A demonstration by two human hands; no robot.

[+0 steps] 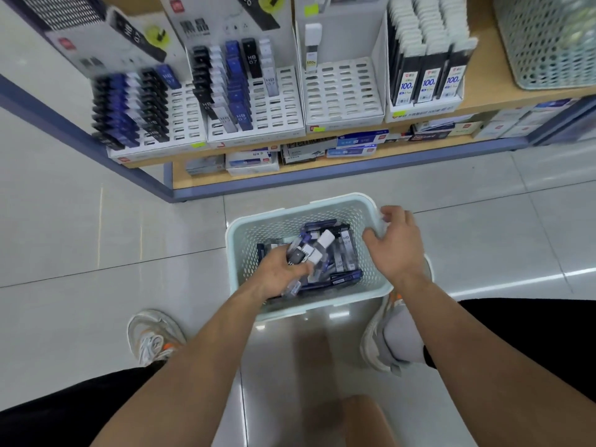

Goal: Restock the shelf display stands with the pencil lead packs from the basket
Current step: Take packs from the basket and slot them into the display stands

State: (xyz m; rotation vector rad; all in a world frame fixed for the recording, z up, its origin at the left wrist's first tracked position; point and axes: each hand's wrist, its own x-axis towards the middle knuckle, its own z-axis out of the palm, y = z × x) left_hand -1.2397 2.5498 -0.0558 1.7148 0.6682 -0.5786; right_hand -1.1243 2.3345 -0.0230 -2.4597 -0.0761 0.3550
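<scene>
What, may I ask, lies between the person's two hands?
Head view: pencil lead packs in the basket lie between the left hand and right hand.

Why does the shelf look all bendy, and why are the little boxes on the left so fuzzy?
Head view: the wide-angle lens bends the shelf edge; the packs in the left stand are smeared, probably by camera motion; the basket, the left hand, the lead packs it grips and the right hand at the rim look sharper; the shiny floor shows bright glare streaks.

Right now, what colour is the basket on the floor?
The basket is pale mint green, clearest in the head view.
</scene>
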